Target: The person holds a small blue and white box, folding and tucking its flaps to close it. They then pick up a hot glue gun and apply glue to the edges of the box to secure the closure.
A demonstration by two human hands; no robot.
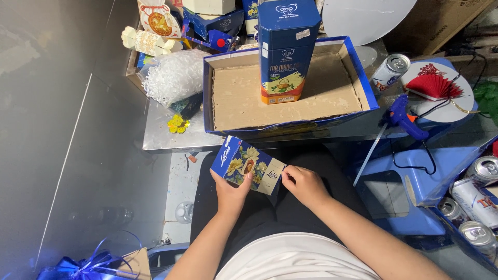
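Observation:
A small blue box with a flower print (249, 165) is held over my lap, lying on its side. My left hand (230, 195) grips it from below at its left end. My right hand (304, 184) pinches the beige right end of the same box with its fingertips. Just beyond, on a metal table (158, 134), sits an open blue cardboard tray (236, 98) with a bare brown bottom. A tall blue box with a fruit picture (286, 49) stands upright in that tray.
White shredded filler (174, 75), a yellow flower ornament (177, 124) and gift boxes crowd the table's far left. To the right are a blue glue gun (405, 117), a red paper fan (433, 86), a drink can (390, 69) and a blue bin with several cans (474, 199). A blue ribbon bow (83, 264) lies bottom left.

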